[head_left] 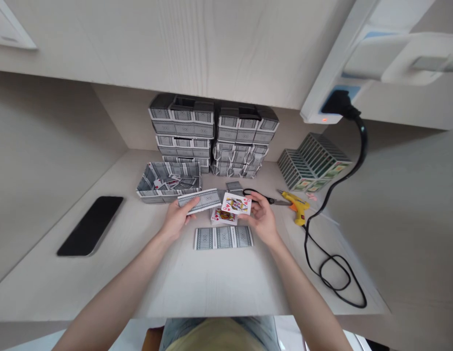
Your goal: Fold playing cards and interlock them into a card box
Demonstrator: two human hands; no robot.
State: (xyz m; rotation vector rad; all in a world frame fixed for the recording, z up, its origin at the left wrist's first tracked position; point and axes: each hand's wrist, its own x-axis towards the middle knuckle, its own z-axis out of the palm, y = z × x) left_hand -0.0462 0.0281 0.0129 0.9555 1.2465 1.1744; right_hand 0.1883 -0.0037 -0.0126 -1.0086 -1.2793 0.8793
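My left hand grips a grey-backed card strip, thumb on top, tilted above the desk. A face-up queen card is pinched by its right edge between the fingers of my right hand. Below the queen lies a small pile of face-up cards with a red-suited card on top, partly covered. Nearer to me, a flat strip of three grey-backed cards rests on the desk.
Behind are an open card box with loose pieces, stacked card boxes and green-edged card blocks. Black scissors and a yellow glue gun with a looped cable lie right; a phone lies left.
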